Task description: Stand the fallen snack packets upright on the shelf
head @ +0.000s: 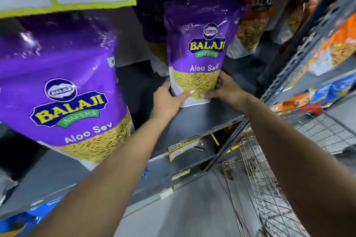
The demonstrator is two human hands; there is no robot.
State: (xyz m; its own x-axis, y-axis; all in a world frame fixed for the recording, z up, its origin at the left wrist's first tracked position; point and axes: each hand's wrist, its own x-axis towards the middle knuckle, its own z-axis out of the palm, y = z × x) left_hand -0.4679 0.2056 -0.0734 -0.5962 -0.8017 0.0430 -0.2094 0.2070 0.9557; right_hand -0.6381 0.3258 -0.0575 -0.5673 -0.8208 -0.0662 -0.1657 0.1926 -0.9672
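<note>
While the Aloo Sev packet (200, 50) stands upright on the grey shelf (192, 119), we grip its base with left hand (168, 100) and right hand (224, 89).

I have one view only, from the head camera: it looks forward and down along both forearms, close to the grey shelf (196, 121), wide-angle, with the wire trolley (269, 188) low right.

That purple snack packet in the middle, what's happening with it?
A person is setting the purple snack packet upright on the grey shelf. The left hand and right hand grip its bottom corners, and its base rests on the shelf. Another purple packet stands nearer on the left, and orange packets sit behind.
</note>
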